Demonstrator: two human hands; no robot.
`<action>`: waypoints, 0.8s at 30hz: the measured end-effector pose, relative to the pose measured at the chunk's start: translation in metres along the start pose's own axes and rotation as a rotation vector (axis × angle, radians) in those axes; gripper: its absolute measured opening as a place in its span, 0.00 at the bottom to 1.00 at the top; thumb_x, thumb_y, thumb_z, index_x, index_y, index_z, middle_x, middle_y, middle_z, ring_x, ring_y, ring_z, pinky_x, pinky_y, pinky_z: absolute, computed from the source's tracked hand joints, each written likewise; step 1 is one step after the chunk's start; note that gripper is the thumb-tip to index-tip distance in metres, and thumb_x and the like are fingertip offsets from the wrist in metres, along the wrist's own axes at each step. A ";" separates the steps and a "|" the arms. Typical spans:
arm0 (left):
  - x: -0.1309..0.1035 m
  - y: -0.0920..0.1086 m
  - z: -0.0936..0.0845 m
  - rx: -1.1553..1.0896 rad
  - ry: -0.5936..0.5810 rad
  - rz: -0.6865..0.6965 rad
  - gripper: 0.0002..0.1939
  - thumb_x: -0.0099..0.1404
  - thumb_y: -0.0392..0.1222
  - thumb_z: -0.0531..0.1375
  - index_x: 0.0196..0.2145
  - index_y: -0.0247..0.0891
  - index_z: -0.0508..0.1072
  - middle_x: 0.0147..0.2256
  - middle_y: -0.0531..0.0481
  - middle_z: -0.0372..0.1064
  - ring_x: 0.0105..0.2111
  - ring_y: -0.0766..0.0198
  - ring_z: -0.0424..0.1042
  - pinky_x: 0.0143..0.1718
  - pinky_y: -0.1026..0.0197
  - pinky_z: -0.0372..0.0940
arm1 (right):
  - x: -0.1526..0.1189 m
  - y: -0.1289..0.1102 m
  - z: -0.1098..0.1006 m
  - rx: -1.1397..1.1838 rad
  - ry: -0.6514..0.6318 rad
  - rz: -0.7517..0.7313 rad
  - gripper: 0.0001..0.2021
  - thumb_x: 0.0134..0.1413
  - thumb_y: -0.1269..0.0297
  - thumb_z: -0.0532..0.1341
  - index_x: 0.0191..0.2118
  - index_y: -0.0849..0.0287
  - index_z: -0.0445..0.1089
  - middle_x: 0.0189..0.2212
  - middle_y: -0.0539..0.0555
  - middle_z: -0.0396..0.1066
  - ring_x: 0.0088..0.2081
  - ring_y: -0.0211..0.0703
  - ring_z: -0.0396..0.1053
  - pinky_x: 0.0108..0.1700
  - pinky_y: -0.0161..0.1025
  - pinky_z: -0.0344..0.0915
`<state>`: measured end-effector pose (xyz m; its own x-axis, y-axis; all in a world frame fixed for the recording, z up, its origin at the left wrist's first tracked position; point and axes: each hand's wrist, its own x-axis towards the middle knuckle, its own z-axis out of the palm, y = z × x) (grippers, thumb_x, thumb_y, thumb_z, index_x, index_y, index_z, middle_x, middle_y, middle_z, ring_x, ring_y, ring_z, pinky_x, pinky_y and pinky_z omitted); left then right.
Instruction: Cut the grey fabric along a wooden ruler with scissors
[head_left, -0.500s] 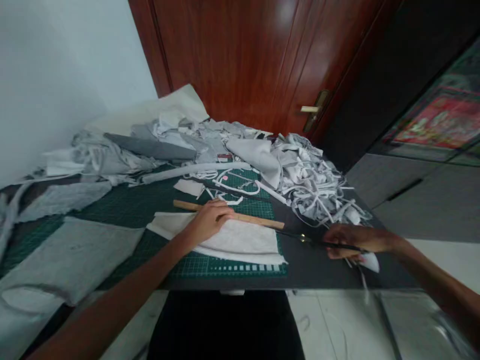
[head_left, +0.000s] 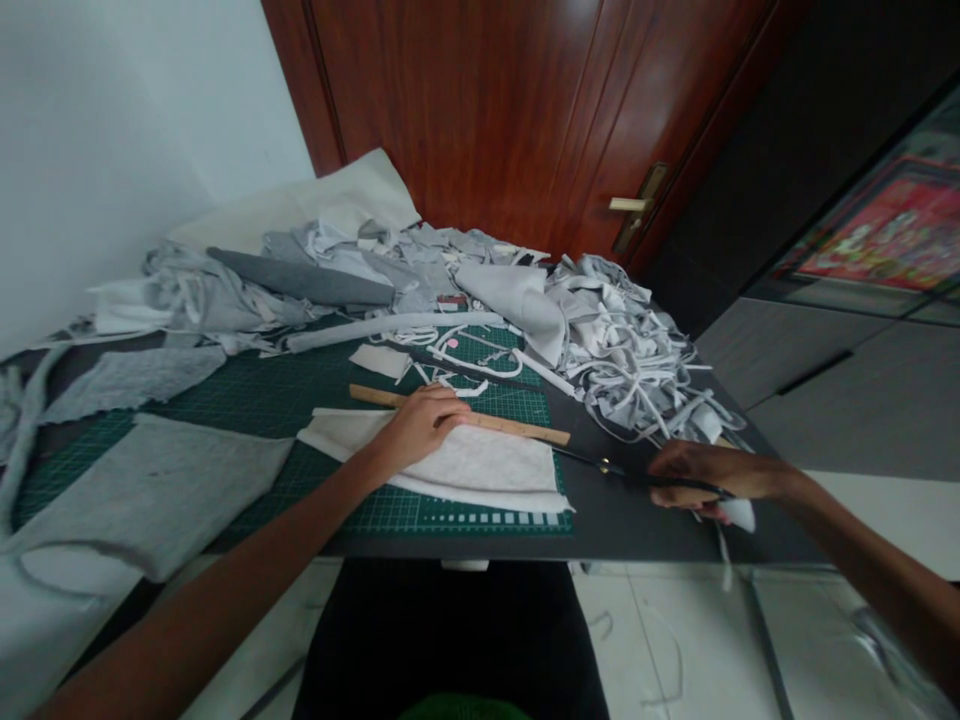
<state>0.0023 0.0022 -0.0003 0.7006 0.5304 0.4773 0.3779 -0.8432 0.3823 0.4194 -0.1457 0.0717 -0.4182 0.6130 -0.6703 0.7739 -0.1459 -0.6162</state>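
My left hand (head_left: 424, 425) presses down on a wooden ruler (head_left: 517, 427), its fingers closed over the ruler's edge. Under that hand a folded piece of off-white cloth (head_left: 491, 465) lies on a green cutting mat (head_left: 465, 540). Black scissors (head_left: 619, 470) are gripped in my right hand (head_left: 694, 472) at the table's right side. Their blades point left, and the tips reach the cloth's right end near the ruler. A scrap of white material (head_left: 740, 515) shows below my right hand; whether that hand also holds it, I cannot tell.
A tangled heap of grey and white cloth strips (head_left: 637, 360) covers the back right of the table. Crumpled fabric (head_left: 202, 290) lies along the wall. A grey cloth panel (head_left: 172, 480) rests at the left, hanging over the front edge. Behind the table stands a wooden door (head_left: 465, 110).
The view has tilted slightly, so the table sits a little higher in it. Both hands keep nearly the same places on the ruler and scissors.
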 end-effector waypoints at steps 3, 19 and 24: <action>0.000 0.000 0.001 0.003 0.002 -0.010 0.09 0.74 0.34 0.60 0.38 0.38 0.81 0.36 0.48 0.78 0.40 0.58 0.74 0.45 0.57 0.65 | 0.001 0.002 0.002 0.009 0.049 0.051 0.34 0.51 0.26 0.63 0.28 0.56 0.58 0.19 0.47 0.60 0.19 0.34 0.60 0.22 0.32 0.60; 0.001 -0.004 0.004 0.034 0.017 0.052 0.11 0.76 0.38 0.58 0.37 0.37 0.81 0.35 0.47 0.77 0.39 0.58 0.73 0.43 0.57 0.66 | 0.010 0.020 -0.023 0.026 -0.007 0.017 0.30 0.56 0.34 0.66 0.24 0.56 0.59 0.16 0.44 0.58 0.17 0.32 0.54 0.21 0.32 0.55; 0.000 -0.004 0.006 0.026 0.034 0.052 0.10 0.76 0.38 0.59 0.40 0.38 0.81 0.36 0.48 0.78 0.39 0.58 0.74 0.45 0.56 0.66 | 0.016 0.018 -0.034 -0.022 -0.043 -0.022 0.30 0.58 0.34 0.65 0.26 0.56 0.58 0.16 0.43 0.56 0.17 0.31 0.52 0.21 0.32 0.54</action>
<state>0.0045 0.0056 -0.0065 0.6986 0.4883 0.5230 0.3579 -0.8714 0.3355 0.4429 -0.1124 0.0638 -0.4547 0.5816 -0.6745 0.7746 -0.1155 -0.6218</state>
